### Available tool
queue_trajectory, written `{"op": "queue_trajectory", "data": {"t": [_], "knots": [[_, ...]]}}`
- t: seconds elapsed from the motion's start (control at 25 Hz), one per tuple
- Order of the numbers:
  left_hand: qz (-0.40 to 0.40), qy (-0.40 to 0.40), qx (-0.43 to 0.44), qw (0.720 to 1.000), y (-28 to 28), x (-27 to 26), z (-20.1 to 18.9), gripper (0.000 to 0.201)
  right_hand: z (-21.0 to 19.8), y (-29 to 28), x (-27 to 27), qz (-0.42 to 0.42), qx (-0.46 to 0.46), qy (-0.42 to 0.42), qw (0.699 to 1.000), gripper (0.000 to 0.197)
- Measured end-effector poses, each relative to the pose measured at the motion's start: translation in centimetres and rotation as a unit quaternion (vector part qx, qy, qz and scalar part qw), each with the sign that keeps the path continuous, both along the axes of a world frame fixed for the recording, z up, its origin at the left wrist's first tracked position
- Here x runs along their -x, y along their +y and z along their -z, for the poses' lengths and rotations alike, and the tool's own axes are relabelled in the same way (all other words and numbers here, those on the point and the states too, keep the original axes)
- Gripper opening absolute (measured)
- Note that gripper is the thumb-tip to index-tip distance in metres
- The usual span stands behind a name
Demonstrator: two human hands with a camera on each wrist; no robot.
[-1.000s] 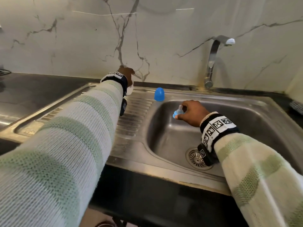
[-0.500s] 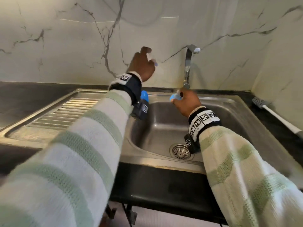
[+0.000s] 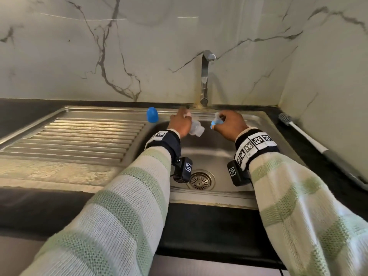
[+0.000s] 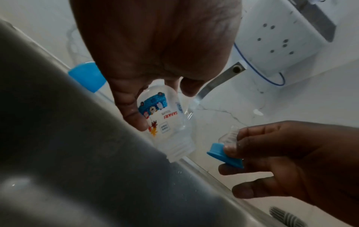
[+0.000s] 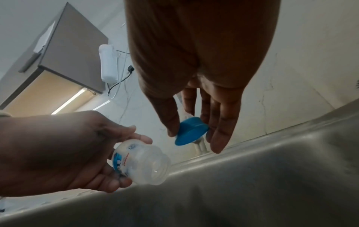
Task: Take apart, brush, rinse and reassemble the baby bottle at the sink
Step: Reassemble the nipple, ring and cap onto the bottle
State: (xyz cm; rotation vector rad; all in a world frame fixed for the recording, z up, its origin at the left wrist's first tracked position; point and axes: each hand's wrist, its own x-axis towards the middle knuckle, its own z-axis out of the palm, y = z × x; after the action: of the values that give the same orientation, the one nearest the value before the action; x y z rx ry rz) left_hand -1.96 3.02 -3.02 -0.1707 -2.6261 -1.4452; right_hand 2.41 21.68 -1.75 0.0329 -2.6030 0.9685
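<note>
Hands meet over the steel sink [image 3: 274, 124] in the head view: the left hand [image 3: 179, 125] grips the clear bottle body [image 3: 196, 129], mouth tilted down toward the basin, while the right hand [image 3: 229, 124] pinches the blue collar with nipple [image 3: 216, 120]. A blue cap [image 3: 152, 114] stands on the drainboard (bottle brush [image 3: 298, 132] lies right).

Left wrist view: thumb and fingers curl around the printed bottle [image 4: 165, 121].

Right wrist view: thumb and fingertips clamp the collar [image 5: 191, 130], just beside the bottle's open mouth, not touching.

Clear bottle body [image 3: 196, 128], cartoon print, tilted with open mouth down over the sink basin [image 3: 211, 154]. Blue collar with clear teat [image 4: 225, 155] apart beside it. Blue cap [image 3: 152, 115] upright on the drainboard.
</note>
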Motion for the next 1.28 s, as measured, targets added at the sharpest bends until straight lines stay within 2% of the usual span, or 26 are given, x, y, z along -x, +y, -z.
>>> {"op": "queue_trajectory", "data": {"t": [0.08,0.16,0.28,0.4,0.52,0.6,0.64,0.68,0.72,0.76,0.8,0.84,0.88,0.92,0.96,1.0,1.04,1.08,1.12,1.16,1.2,1.24,1.28], "knots": [[0.009,-0.036,0.008,0.999,-0.4,0.1,0.6,0.034,0.2,-0.7,0.2,-0.029,-0.021,-0.025,0.999,0.023],[0.013,-0.040,0.003,0.999,-0.5,0.2,0.6,0.040,0.9,-0.8,0.7,-0.037,-0.042,-0.043,0.997,0.028],[-0.021,-0.008,-0.013,1.000,-0.8,0.4,0.3,0.047,1.2,-0.4,1.0,-0.023,-0.040,-0.045,0.998,0.034],[-0.054,0.055,0.032,0.996,-1.3,-0.5,-0.2,0.052,1.3,-0.3,1.2,-0.003,-0.034,-0.032,0.999,0.035],[-0.044,0.167,0.069,0.982,-1.0,-1.3,-1.1,0.056,0.9,-0.3,1.5,0.034,0.000,0.067,0.997,0.036],[-0.040,0.196,0.120,0.972,-0.8,-1.4,-1.0,0.057,0.6,-0.2,1.5,0.041,0.011,0.134,0.990,0.033],[-0.017,0.164,0.161,0.973,-0.6,-1.4,-0.7,0.055,0.8,0.0,1.6,0.027,-0.001,0.114,0.993,0.031],[0.022,0.098,0.223,0.970,-0.5,-1.5,-0.1,0.052,1.3,0.1,1.4,0.001,-0.034,0.045,0.998,0.029],[0.056,0.037,0.277,0.959,-0.5,-1.5,0.3,0.050,1.8,0.1,1.0,-0.029,-0.084,-0.061,0.994,0.027],[0.062,0.016,0.293,0.954,-0.6,-1.5,0.4,0.050,2.3,0.3,0.9,-0.050,-0.115,-0.134,0.983,0.027],[0.049,0.033,0.277,0.959,-0.7,-1.5,0.0,0.052,2.3,0.3,0.7,-0.046,-0.114,-0.147,0.982,0.029],[0.021,0.085,0.235,0.968,-0.8,-1.6,-0.5,0.053,1.9,0.2,0.7,-0.029,-0.089,-0.102,0.990,0.030],[-0.015,0.138,0.202,0.969,-0.7,-1.7,-0.9,0.053,1.2,-0.2,0.4,-0.002,-0.055,-0.019,0.998,0.031],[-0.027,0.158,0.198,0.967,-0.7,-1.7,-1.0,0.054,0.7,-0.6,0.4,0.013,-0.021,0.054,0.998,0.031],[-0.014,0.137,0.216,0.967,-0.5,-2.1,-0.9,0.055,0.5,-0.7,0.4,0.008,0.001,0.073,0.997,0.030],[0.027,0.060,0.272,0.960,-0.4,-2.3,-0.1,0.056,0.7,-0.8,0.3,-0.013,-0.003,0.040,0.999,0.029],[0.075,-0.033,0.332,0.940,-0.4,-2.3,0.7,0.056,1.2,-0.9,0.1,-0.039,-0.045,-0.040,0.997,0.029],[0.095,-0.073,0.353,0.928,-0.6,-2.2,1.3,0.054,1.8,-0.9,-0.2,-0.065,-0.096,-0.130,0.985,0.028],[0.086,-0.071,0.348,0.931,-0.7,-2.2,1.2,0.051,2.2,-0.6,-0.2,-0.072,-0.119,-0.181,0.974,0.027],[0.057,-0.015,0.294,0.954,-0.8,-2.3,0.8,0.050,2.1,-0.5,-0.4,-0.063,-0.110,-0.185,0.975,0.026],[0.014,0.051,0.245,0.968,-0.8,-1.9,0.6,0.051,1.7,-0.4,-0.3,-0.043,-0.089,-0.138,0.986,0.027],[-0.001,0.073,0.229,0.971,-1.0,-1.6,0.5,0.053,1.4,-0.4,-0.1,-0.019,-0.068,-0.078,0.994,0.028],[0.010,0.038,0.259,0.965,-1.1,-1.9,0.4,0.054,1.3,-0.4,0.1,-0.003,-0.052,-0.046,0.998,0.029]]}}
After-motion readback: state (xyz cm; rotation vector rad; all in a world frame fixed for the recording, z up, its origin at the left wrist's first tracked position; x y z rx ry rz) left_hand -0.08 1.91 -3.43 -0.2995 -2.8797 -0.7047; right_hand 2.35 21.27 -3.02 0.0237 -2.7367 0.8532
